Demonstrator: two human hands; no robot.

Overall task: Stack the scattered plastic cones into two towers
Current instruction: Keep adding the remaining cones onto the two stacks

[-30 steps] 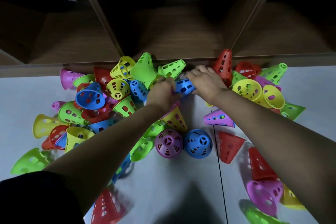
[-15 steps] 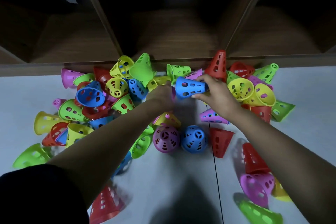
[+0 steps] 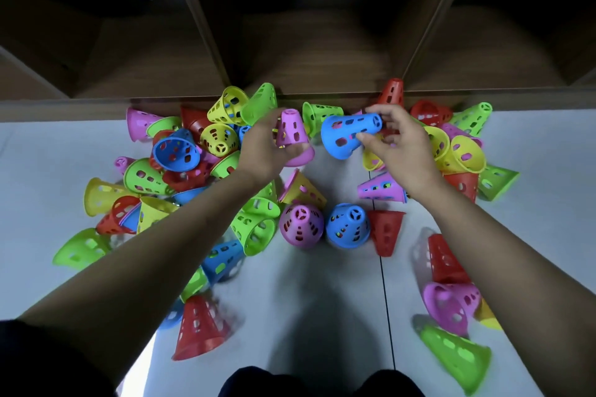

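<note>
Shelving of dark brown wood [image 3: 309,51] fills the top of the view, and slanting boards divide it into open compartments. Below it lies a white surface [image 3: 306,306] with a thin dark seam [image 3: 385,300] running toward the person.

Perforated plastic cones in pink, blue, green, yellow and red are scattered on this surface. Most of them lie in the left heap [image 3: 167,171], tumbled on their sides against the foot of the shelving. The right heap [image 3: 458,151] is smaller and also reaches the shelving.

Both bare forearms stretch forward between the heaps. The left hand [image 3: 264,148] is clamped on a pink cone [image 3: 292,134], fingers curled round its lower half, and holds it upright in the air with the narrow end up. The right hand [image 3: 400,151] pinches a blue cone [image 3: 350,135] between thumb and fingers. This one is turned sideways, with the wide mouth toward the pink cone. The two held cones are just beside each other, with a small gap between them.

Nearer to the person, an upright pink cone [image 3: 301,226] and an upright blue cone [image 3: 346,226] stand side by side on the surface. A fallen red cone [image 3: 385,232] lies just to the right of them. A red cone [image 3: 200,329] stands tilted near the left forearm, and a green cone [image 3: 458,354] lies on its side at the lower right.
</note>
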